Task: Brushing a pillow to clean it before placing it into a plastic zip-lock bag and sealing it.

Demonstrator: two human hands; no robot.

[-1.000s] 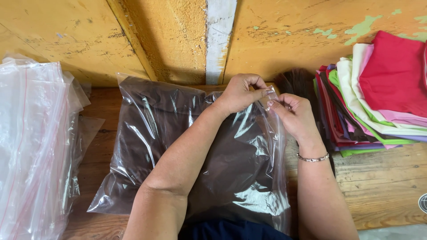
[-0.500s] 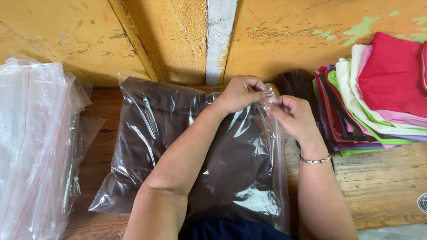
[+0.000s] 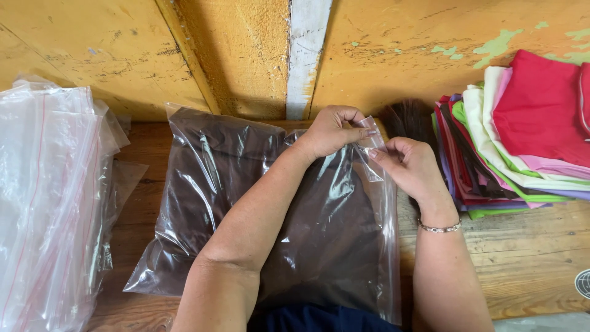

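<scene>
Head view: A clear zip bag (image 3: 270, 203) holding a folded brown garment (image 3: 319, 233) lies flat on the wooden bench (image 3: 528, 258), its open edge running along the right side. The left hand (image 3: 332, 130) and right hand (image 3: 409, 163) meet at the bag's far right corner, fingertips pressed together, pinching the seal strip. Both hands are equally near. Stacked coloured garments (image 3: 522, 135) lie right; empty bags (image 3: 49, 197) left.
</scene>
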